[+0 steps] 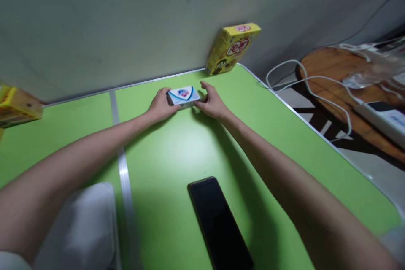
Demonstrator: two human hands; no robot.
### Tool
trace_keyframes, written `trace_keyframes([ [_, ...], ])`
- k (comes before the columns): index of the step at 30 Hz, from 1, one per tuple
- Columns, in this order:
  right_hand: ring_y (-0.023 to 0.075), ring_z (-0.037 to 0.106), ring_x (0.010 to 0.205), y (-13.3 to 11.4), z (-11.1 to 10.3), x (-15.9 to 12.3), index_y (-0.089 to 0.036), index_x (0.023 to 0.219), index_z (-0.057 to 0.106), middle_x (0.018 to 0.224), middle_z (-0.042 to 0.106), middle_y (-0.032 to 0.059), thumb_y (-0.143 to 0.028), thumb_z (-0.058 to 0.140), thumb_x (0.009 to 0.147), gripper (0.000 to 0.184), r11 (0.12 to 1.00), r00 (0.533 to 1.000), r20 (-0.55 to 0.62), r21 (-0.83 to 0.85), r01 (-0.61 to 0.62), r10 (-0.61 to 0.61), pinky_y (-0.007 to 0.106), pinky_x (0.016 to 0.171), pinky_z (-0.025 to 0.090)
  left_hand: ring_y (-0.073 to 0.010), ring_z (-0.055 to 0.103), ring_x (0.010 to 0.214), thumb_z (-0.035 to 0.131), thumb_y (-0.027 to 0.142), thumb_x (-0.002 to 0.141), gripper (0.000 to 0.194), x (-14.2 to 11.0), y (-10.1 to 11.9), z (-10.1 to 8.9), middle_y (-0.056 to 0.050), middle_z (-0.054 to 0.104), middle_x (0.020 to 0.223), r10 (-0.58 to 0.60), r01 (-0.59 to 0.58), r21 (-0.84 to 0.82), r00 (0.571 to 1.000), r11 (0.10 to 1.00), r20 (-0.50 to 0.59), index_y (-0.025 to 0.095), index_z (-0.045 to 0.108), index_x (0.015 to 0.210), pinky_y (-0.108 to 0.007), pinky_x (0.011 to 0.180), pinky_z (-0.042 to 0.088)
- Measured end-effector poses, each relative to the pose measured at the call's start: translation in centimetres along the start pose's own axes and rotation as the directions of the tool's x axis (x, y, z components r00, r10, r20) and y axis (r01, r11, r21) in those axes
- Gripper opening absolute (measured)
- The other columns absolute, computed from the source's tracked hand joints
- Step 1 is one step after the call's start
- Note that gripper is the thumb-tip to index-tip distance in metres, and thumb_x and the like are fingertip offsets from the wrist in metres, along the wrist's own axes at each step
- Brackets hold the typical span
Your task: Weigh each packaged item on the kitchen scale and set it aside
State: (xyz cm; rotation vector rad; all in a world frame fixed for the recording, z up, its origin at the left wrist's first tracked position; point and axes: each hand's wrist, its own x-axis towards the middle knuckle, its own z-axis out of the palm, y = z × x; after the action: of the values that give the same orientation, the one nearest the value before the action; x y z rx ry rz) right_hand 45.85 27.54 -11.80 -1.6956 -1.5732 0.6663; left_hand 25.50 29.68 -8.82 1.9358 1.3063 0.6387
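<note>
Dim, cool light leaves the wall (126, 29) grey, darkest toward the upper right, while soft glare whitens the middle of the green table (177, 156). A blurry shadow stretches from the right hand (213, 103) past the phone (220, 223); wide-angle distortion stretches the edges.

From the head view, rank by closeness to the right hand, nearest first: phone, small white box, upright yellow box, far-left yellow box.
Nearest to the right hand first:
1. Small white box: immediately to its left.
2. Upright yellow box: just beyond, slightly right.
3. Phone: below it in the picture.
4. Far-left yellow box: well left, at the picture's edge.
</note>
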Motion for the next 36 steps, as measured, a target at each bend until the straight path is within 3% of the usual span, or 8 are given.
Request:
trace_keyframes([
  [4, 0.0164, 0.063, 0.071, -7.3, 0.3, -7.4, -0.019, 0.146, 0.034, 0.144, 0.046, 0.0192, -0.027, 0.069, 0.071, 0.084, 0.990, 0.917, 0.373, 0.009, 0.144, -0.137, 0.039, 0.069, 0.058, -0.0248, 0.062, 0.101, 0.074, 0.027, 0.068, 0.066, -10.6, -0.3, -7.6, -0.012, 0.059, 0.121, -0.039, 0.025, 0.160, 0.996, 0.987, 0.082, 0.015, 0.047, 0.127, -0.038, 0.084, 0.054],
  [8, 0.0187, 0.062, 0.069, -15.8, 2.3, -13.5, -0.017, 0.132, 0.050, 0.119, 0.063, 0.0151, -0.029, 0.070, 0.074, 0.063, 0.905, 0.779, 0.545, -0.082, 0.417, -0.310, 0.038, 0.066, 0.055, -0.0241, 0.062, 0.094, 0.073, 0.033, 0.068, 0.062, -20.3, -0.2, -14.0, -0.009, 0.062, 0.110, -0.030, 0.010, 0.213, 0.995, 0.977, 0.093, 0.016, 0.051, 0.124, -0.039, 0.082, 0.054],
  [14, 0.0218, 0.064, 0.073, -22.8, 7.4, -18.9, -0.014, 0.123, 0.051, 0.117, 0.062, 0.0157, -0.036, 0.067, 0.078, 0.052, 0.705, 0.560, 0.721, -0.141, 0.695, -0.408, 0.037, 0.064, 0.051, -0.0313, 0.058, 0.111, 0.074, 0.043, 0.068, 0.062, -30.0, -3.3, -19.1, -0.011, 0.064, 0.118, 0.000, -0.048, 0.357, 0.991, 0.933, 0.133, 0.018, 0.056, 0.122, -0.055, 0.105, 0.040],
  [16, 0.0243, 0.065, 0.077, -23.6, 8.9, -19.8, -0.014, 0.121, 0.051, 0.117, 0.062, 0.0158, -0.036, 0.066, 0.079, 0.050, 0.676, 0.535, 0.758, -0.171, 0.716, -0.374, 0.038, 0.065, 0.052, -0.0327, 0.056, 0.115, 0.075, 0.043, 0.067, 0.062, -31.6, -4.8, -19.6, -0.013, 0.064, 0.119, 0.047, -0.097, 0.394, 0.990, 0.914, 0.133, 0.016, 0.058, 0.120, -0.057, 0.110, 0.033],
  [20, 0.0249, 0.067, 0.079, -24.4, 10.6, -21.0, -0.015, 0.126, 0.044, 0.121, 0.060, 0.0161, -0.036, 0.063, 0.081, 0.053, 0.664, 0.529, 0.785, -0.211, 0.717, -0.323, 0.039, 0.064, 0.053, -0.0324, 0.053, 0.113, 0.073, 0.042, 0.070, 0.060, -33.4, -7.0, -19.3, -0.013, 0.063, 0.117, 0.073, -0.104, 0.377, 0.993, 0.920, 0.096, 0.016, 0.057, 0.122, -0.054, 0.099, 0.044],
  [28, 0.0219, 0.066, 0.076, -25.7, 9.8, -21.8, -0.015, 0.122, 0.043, 0.128, 0.054, 0.0189, -0.047, 0.066, 0.082, 0.057, 0.657, 0.549, 0.795, -0.273, 0.702, -0.257, 0.035, 0.059, 0.052, -0.0379, 0.035, 0.136, 0.066, 0.062, 0.072, 0.088, -34.7, -7.6, -19.4, -0.017, 0.044, 0.146, 0.007, -0.090, 0.420, 0.981, 0.903, 0.195, 0.017, 0.038, 0.143, -0.060, 0.113, 0.026],
  [32, 0.0185, 0.064, 0.068, -25.5, 8.7, -21.9, -0.015, 0.118, 0.043, 0.130, 0.052, 0.0188, -0.045, 0.060, 0.085, 0.047, 0.674, 0.578, 0.766, -0.273, 0.686, -0.279, 0.035, 0.056, 0.050, -0.0331, 0.043, 0.132, 0.057, 0.053, 0.083, 0.063, -34.6, -7.3, -20.5, -0.013, 0.055, 0.137, 0.097, -0.165, 0.406, 0.978, 0.899, 0.183, 0.019, 0.049, 0.135, -0.060, 0.114, 0.025],
  [36, 0.0173, 0.062, 0.067, -25.1, 8.9, -22.5, -0.015, 0.115, 0.042, 0.127, 0.054, 0.0175, -0.036, 0.061, 0.085, 0.041, 0.674, 0.546, 0.783, -0.233, 0.701, -0.298, 0.035, 0.057, 0.050, -0.0265, 0.054, 0.117, 0.049, 0.030, 0.090, 0.037, -34.8, -7.4, -20.8, -0.010, 0.065, 0.121, 0.194, -0.220, 0.394, 0.975, 0.893, 0.105, 0.017, 0.059, 0.124, -0.057, 0.109, 0.035],
])
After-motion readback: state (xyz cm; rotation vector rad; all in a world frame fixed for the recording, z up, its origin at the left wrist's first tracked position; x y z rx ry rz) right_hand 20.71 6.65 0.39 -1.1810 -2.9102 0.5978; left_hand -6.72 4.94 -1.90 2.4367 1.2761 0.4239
